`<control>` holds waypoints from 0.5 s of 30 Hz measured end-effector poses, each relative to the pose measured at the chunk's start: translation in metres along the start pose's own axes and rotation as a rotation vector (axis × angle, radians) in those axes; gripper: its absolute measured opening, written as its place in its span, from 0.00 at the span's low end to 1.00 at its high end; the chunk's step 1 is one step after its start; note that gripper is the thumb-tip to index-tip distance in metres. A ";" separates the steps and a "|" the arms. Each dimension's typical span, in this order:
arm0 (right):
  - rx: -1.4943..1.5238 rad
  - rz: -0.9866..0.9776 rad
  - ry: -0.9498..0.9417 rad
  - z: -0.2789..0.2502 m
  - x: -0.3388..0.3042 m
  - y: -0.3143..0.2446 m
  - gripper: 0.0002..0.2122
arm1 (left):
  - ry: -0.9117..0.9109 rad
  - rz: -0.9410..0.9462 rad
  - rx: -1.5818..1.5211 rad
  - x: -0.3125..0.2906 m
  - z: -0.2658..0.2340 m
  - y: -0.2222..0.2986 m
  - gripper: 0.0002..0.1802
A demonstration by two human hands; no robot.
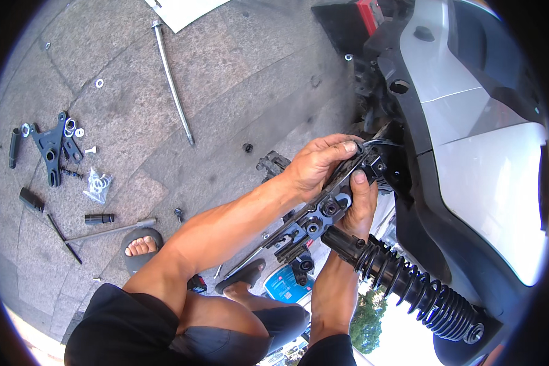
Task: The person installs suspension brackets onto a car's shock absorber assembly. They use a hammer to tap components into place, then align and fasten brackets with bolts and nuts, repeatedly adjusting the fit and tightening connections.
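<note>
A small clear plastic bag [96, 186] lies on the grey stone paving [128, 131] at the left of the frame, with pale rings showing inside it. A flat blue printed object [280, 284] sits at the lower centre, partly hidden; whether it is a container, I cannot tell.

The long black metal bracket assembly with round bushings [314, 224] is held at the centre right, tilted up toward the upper right. The left hand [314, 166] grips its upper end, thumb and fingers pinching around a dark part there. The right hand [361, 204] holds it from the underside, thumb pressed against the black metal; its other fingers are mostly hidden, so their closure I cannot tell.

The curved edge of the grey-and-white vehicle bodywork [463, 116] runs close along the right side of both hands, and the black coil-spring shock absorber [409, 283] bounds them at lower right. Toward the upper left, a broad stretch of paving separates the left hand from the long silver bolt [174, 91].
</note>
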State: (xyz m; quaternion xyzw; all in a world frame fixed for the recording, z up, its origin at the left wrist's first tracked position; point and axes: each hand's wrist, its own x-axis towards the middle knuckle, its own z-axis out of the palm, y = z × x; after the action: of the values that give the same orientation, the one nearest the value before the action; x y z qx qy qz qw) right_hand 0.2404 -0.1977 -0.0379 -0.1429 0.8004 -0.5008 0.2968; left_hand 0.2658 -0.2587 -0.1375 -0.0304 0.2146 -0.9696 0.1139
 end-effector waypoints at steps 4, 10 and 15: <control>-0.110 -0.050 0.027 -0.004 0.001 0.002 0.24 | 0.014 -0.022 0.067 0.000 0.002 0.006 0.19; -0.635 -0.310 0.369 -0.018 -0.002 0.005 0.19 | 0.015 -0.081 0.072 -0.001 0.005 0.014 0.18; -0.740 -0.185 0.511 -0.030 -0.061 0.014 0.17 | -0.056 -0.230 -0.009 -0.005 0.011 0.019 0.20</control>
State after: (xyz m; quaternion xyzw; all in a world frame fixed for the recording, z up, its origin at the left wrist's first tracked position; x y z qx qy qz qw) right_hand 0.2707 -0.1379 -0.0205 -0.1821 0.9568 -0.2250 -0.0270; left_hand 0.2754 -0.2789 -0.1357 -0.0824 0.2109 -0.9740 0.0077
